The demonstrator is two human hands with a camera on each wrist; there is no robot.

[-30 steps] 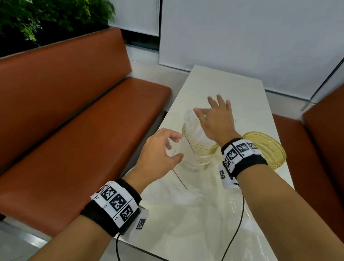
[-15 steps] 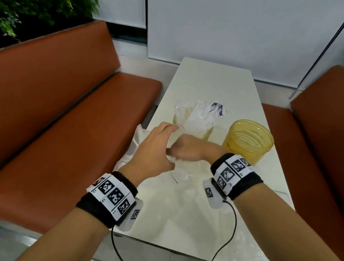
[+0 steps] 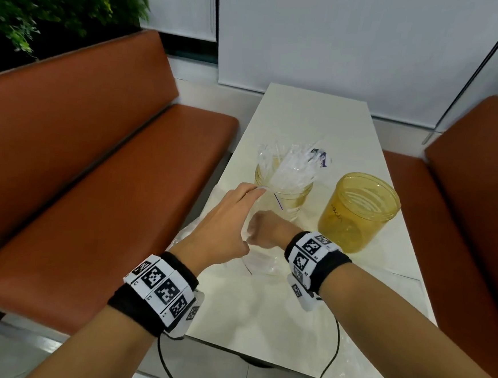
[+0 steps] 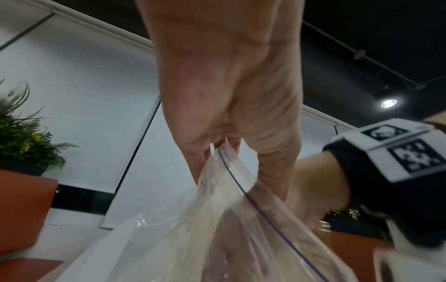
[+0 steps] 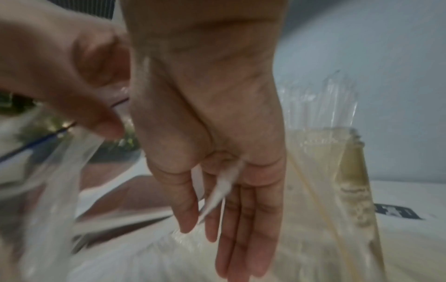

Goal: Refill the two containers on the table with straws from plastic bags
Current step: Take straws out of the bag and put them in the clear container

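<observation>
Standing in the left container, wrapped straws fill it; the right container looks empty. Left hand pinches the plastic bag rim, while the right hand reaches inside, fingers straight, apparently around a straw.

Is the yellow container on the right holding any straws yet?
Empty. The right yellow container shows bare ribbed walls inside; wrapped straws stand only in the left container.
</observation>
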